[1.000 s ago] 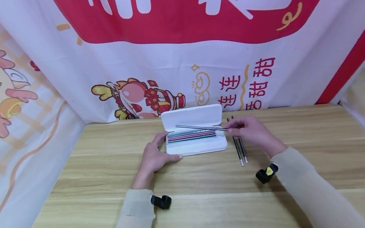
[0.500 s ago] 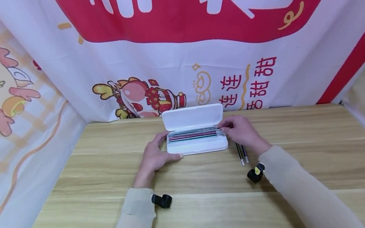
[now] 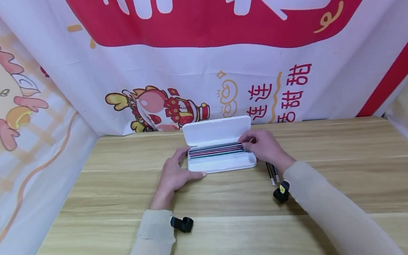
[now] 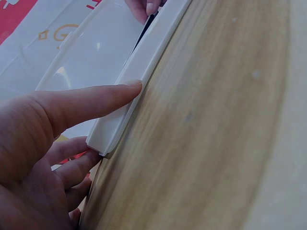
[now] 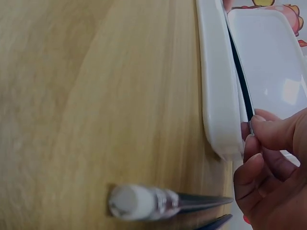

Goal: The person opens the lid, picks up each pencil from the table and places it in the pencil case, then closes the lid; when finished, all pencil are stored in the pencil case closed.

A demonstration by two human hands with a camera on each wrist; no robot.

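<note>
A white pencil case (image 3: pixel 222 165) lies with its lid (image 3: pixel 217 131) raised. Several striped pencils (image 3: pixel 213 151) lie lengthwise inside. My left hand (image 3: pixel 173 176) holds the case's left end, thumb along the front edge and fingers round the end, as the left wrist view shows on the case wall (image 4: pixel 117 125). My right hand (image 3: pixel 264 146) is over the case's right end. Between thumb and fingers it pinches the end of a dark pencil (image 5: pixel 243 86), which lies low along the open case. The fingers partly hide that end.
Two dark pencils (image 3: pixel 273 174) with white eraser ends lie on the wooden table (image 3: pixel 231 230), right of the case and partly under the right hand. A printed cloth (image 3: pixel 169 65) hangs behind the table's back edge.
My right hand has moved left and down with the pencil, from holding it slanted above the case to low inside it. My left hand keeps its grip on the case.
</note>
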